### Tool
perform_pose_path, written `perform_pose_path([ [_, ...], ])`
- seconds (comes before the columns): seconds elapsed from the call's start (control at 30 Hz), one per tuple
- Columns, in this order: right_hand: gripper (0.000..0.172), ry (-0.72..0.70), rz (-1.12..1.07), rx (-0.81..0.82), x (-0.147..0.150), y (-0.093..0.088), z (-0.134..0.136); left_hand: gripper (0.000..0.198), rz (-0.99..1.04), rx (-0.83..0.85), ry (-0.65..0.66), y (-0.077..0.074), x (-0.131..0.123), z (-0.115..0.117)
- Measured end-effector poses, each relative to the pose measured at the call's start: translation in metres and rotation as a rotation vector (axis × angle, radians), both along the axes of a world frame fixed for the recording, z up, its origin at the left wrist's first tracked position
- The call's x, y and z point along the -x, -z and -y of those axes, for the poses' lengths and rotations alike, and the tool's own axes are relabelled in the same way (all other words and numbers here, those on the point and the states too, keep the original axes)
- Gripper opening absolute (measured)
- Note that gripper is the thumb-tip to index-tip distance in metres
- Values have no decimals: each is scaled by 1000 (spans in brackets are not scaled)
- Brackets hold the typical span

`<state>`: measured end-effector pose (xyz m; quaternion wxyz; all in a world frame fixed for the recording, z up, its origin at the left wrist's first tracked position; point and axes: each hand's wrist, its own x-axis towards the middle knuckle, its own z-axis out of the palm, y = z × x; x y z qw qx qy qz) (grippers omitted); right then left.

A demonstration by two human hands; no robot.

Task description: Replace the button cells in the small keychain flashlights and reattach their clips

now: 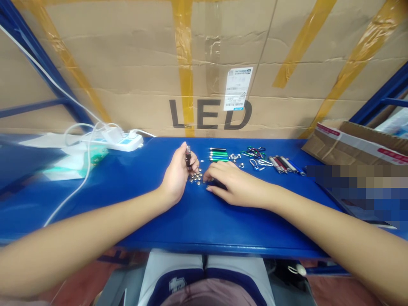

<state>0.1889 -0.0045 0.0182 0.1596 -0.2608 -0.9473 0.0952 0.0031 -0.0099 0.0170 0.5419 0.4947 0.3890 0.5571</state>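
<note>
My left hand [175, 178] is closed around a small dark tube [188, 158] with a silvery end, held upright above the blue table. It looks like a mini flashlight body. Just beside that hand lies a cluster of several small round metal pieces, apparently button cells [195, 177]. On their right, my right hand [234, 182] is low over the table, palm down. Its fingers are bent and the thumb is apart from them, with no object visible between. Behind the right hand lies a row of green, blue and black tubes [218, 155].
Small silvery caps [235, 157], carabiners [255, 153] and assembled-looking coloured tubes [285, 165] lie to the right. An open cardboard box [360, 142] stands at far right. At left are a white power strip [127, 142] and cable. A large carton [137, 76] backs the table.
</note>
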Motion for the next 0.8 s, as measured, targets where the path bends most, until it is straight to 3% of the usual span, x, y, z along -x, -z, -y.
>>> perform_pose_path([
  [0.23,5,-18,-9,28,-3,2,-9,40,98,65,99,-4,4,2],
  [0.53,4,77,80,114,-1,-2,-3,27,-100,165,276,-2,5,6],
  [0.8,5,100,45,93,-3,-1,-5,29,-107,176,257,-3,5,6],
])
